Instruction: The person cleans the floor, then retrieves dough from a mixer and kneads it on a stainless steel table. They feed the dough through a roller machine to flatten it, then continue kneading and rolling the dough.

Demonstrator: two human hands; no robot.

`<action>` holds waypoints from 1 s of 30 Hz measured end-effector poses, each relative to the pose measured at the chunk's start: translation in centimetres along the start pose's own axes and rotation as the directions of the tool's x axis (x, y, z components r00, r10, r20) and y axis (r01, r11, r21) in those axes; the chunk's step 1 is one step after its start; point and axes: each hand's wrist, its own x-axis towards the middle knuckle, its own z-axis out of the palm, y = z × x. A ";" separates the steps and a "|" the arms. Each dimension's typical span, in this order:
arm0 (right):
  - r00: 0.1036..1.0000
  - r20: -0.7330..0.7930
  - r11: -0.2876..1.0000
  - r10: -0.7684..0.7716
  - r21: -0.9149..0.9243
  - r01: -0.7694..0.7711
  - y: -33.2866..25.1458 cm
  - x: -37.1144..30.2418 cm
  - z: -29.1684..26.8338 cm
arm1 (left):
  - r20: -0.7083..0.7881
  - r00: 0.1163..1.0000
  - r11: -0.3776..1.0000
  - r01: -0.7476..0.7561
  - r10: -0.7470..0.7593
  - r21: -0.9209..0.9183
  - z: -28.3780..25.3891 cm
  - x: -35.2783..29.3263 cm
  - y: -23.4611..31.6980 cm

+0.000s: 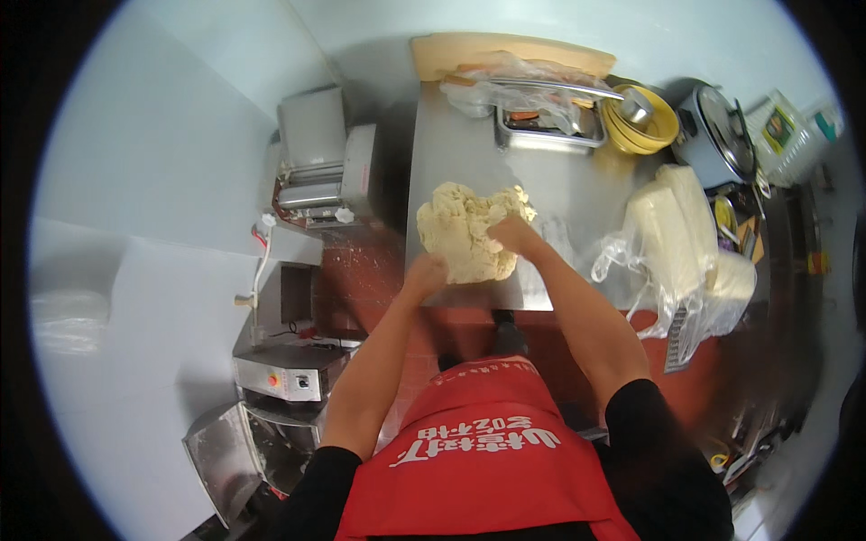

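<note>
A broad, lumpy mass of pale dough (462, 236) lies at the left front of a metal worktable (559, 216). At its near left edge is my left hand (427, 274), its fingers curled against the dough. My right hand (516, 236) is closed on the right side of the dough, the fingertips partly hidden. Small crumbs of dough show just beyond the right hand.
At the back stand a metal tray (550, 141), yellow bowls (663, 126) with a metal scoop, and a lidded pot (717, 135). Bagged pale blocks (677, 234) lie on the right. A roller machine (320, 180) stands left of the table.
</note>
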 end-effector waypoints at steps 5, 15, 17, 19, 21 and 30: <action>0.971 0.237 0.888 0.017 -0.450 0.094 -2.8 3.9 3.4 | 0.027 0.936 0.935 0.351 -0.352 0.050 1.6 6.5 1.9; 0.825 0.521 0.901 0.217 -0.432 0.036 -5.0 14.2 2.7 | 0.048 0.896 0.812 0.376 -0.441 0.446 2.7 8.7 3.5; 0.792 0.550 0.874 0.264 -0.484 0.044 -4.4 15.4 3.3 | 0.009 0.899 0.813 0.392 -0.438 0.431 2.8 9.5 3.8; 0.820 0.502 0.863 0.274 -0.505 0.020 -3.5 15.7 4.0 | -0.063 0.926 0.834 0.365 -0.373 0.414 3.1 9.8 3.9; 0.825 0.538 0.828 0.173 -0.533 0.174 -2.6 15.9 4.5 | -0.139 0.927 0.835 0.374 -0.348 0.404 3.6 9.9 3.7; 0.666 0.713 0.127 -0.218 -0.656 0.744 3.3 18.5 3.5 | -0.147 0.920 0.882 0.392 -0.365 0.262 5.1 11.5 2.4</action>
